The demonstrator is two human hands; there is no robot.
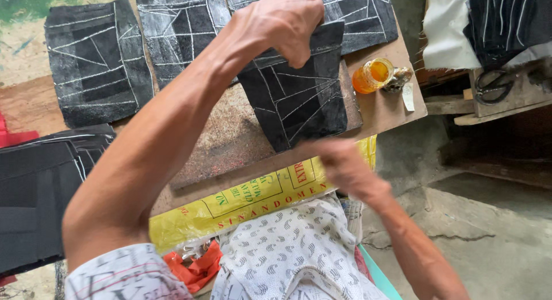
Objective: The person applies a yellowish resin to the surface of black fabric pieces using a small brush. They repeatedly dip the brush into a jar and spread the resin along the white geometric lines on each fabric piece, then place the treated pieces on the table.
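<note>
My left hand (282, 24) is raised over a brown wooden board (230, 139), fingers closed on the top edge of a black fabric piece (299, 98) marked with white lines. The piece hangs down from that grip onto the board. Just below its lower edge is my right hand (339, 162), blurred by motion; whether it touches or holds the piece is unclear.
More black lined pieces lie at the back: one at the left (98, 61), one in the middle (181, 29), one at the right (368, 12). A jar of orange liquid (374, 74) stands on the board's right corner. Scissors (494, 84) rest on a wooden shelf. Yellow plastic sheet (241, 199) hangs below the board.
</note>
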